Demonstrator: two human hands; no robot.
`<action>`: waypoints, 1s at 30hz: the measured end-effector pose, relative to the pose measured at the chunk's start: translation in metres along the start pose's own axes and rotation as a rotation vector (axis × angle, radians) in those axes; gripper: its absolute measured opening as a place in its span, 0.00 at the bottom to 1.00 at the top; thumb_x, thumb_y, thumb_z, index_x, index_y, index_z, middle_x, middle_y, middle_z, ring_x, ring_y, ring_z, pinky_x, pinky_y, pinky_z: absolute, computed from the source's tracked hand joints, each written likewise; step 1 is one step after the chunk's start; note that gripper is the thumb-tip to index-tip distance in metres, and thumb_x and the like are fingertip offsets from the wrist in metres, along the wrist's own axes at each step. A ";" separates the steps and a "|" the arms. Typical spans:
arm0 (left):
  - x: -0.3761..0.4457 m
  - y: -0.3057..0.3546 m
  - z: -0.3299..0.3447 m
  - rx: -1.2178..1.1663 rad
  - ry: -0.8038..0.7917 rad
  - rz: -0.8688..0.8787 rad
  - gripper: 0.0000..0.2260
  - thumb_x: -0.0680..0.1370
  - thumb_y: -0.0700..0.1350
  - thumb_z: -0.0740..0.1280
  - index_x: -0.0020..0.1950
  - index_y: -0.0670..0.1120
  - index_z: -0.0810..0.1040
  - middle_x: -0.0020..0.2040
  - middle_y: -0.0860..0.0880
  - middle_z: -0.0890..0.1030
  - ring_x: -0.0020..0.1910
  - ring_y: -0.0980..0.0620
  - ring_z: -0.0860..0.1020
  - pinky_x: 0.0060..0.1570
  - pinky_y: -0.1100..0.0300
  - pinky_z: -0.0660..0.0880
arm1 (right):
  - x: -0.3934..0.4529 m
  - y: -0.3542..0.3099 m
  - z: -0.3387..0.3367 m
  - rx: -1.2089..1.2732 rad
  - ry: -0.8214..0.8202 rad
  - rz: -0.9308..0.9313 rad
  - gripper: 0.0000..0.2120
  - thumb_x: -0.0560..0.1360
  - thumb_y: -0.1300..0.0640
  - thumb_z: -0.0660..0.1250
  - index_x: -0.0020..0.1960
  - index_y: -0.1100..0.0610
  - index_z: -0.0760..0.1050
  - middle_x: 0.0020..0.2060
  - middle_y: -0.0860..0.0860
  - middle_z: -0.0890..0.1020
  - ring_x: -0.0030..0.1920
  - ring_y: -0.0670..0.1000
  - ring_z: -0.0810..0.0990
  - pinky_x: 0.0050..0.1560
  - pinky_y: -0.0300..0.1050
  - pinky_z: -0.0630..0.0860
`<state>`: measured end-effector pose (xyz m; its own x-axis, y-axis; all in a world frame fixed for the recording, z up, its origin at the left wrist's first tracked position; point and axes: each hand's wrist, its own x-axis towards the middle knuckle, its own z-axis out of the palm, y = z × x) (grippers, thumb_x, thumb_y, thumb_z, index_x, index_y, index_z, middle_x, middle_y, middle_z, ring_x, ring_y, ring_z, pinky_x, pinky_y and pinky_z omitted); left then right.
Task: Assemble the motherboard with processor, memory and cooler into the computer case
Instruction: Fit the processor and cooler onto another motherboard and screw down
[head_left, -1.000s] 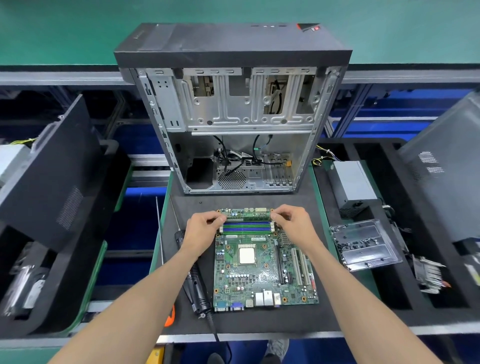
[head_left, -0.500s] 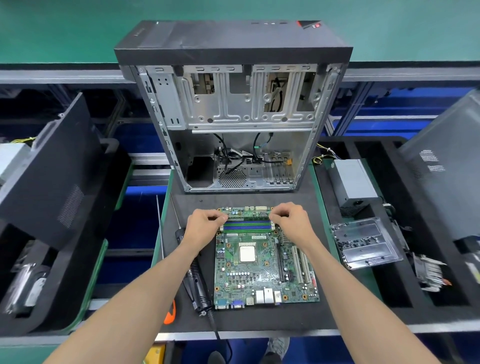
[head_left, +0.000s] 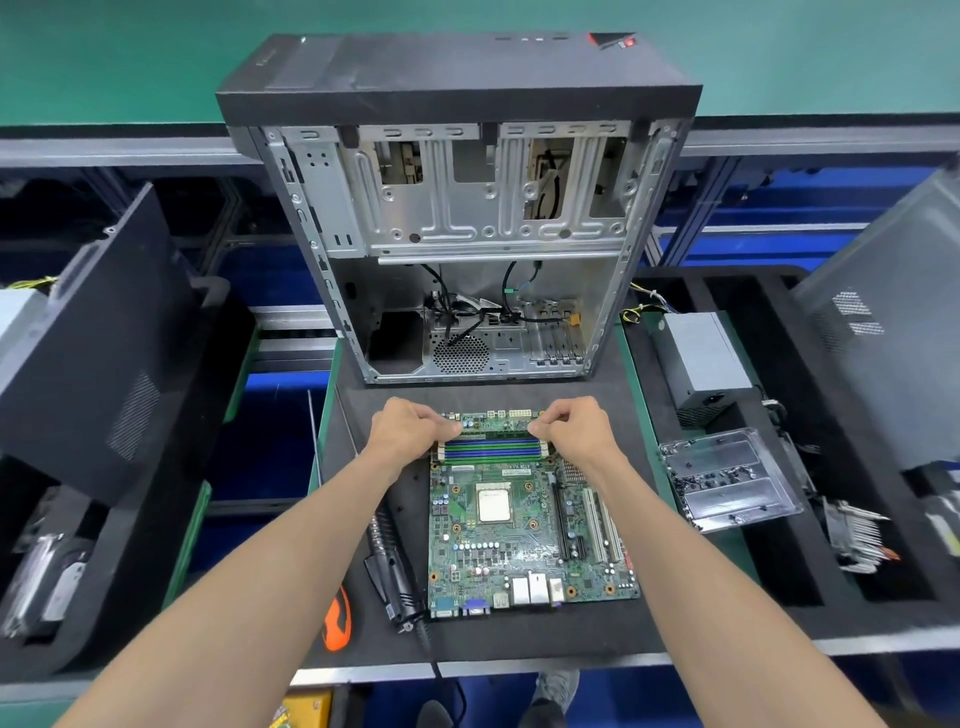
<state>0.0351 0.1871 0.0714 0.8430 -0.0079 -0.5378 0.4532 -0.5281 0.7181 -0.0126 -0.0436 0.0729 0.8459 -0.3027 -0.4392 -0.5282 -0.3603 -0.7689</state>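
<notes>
The green motherboard (head_left: 519, 551) lies flat on the black mat in front of the open computer case (head_left: 457, 218), which stands upright. A processor (head_left: 493, 505) sits in the board's socket. Blue and green memory slots (head_left: 493, 451) run along the board's far part. My left hand (head_left: 410, 434) and my right hand (head_left: 571, 431) have curled fingers and each pinches one end of a green memory module (head_left: 496, 427) at the farthest slot. The finned cooler (head_left: 852, 540) lies in the tray on the right.
An electric screwdriver (head_left: 389, 561) with its cable lies just left of the board, beside an orange tool (head_left: 336, 621). A power supply (head_left: 701, 358) and a clear plastic parts tray (head_left: 727, 483) sit on the right. Dark side panels lean at the left (head_left: 93, 353) and right (head_left: 893, 364).
Both hands stay at the ends of the memory module and have shifted only slightly toward the board's far edge. The board has not moved.
</notes>
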 end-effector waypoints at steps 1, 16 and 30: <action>0.001 0.001 0.000 -0.003 0.003 -0.014 0.06 0.69 0.50 0.81 0.41 0.49 0.88 0.48 0.51 0.85 0.56 0.52 0.79 0.63 0.51 0.76 | 0.000 0.000 0.001 -0.002 0.003 0.001 0.09 0.75 0.61 0.76 0.36 0.57 0.81 0.44 0.50 0.85 0.52 0.50 0.81 0.53 0.45 0.72; 0.000 0.022 0.007 0.152 0.093 -0.106 0.15 0.69 0.47 0.81 0.45 0.38 0.84 0.50 0.42 0.82 0.46 0.46 0.83 0.50 0.52 0.83 | 0.008 0.001 0.002 -0.027 -0.003 0.053 0.10 0.74 0.59 0.77 0.35 0.56 0.82 0.41 0.46 0.83 0.45 0.45 0.78 0.53 0.44 0.69; -0.002 0.025 0.011 0.194 0.106 -0.162 0.19 0.71 0.49 0.79 0.54 0.38 0.81 0.54 0.42 0.82 0.53 0.43 0.82 0.55 0.51 0.81 | 0.008 0.000 0.004 -0.026 0.010 0.063 0.09 0.74 0.59 0.77 0.36 0.57 0.82 0.40 0.47 0.84 0.41 0.40 0.77 0.39 0.37 0.68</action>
<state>0.0412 0.1643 0.0853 0.7943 0.1731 -0.5823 0.5292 -0.6678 0.5234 -0.0055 -0.0430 0.0672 0.8100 -0.3346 -0.4816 -0.5824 -0.3630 -0.7273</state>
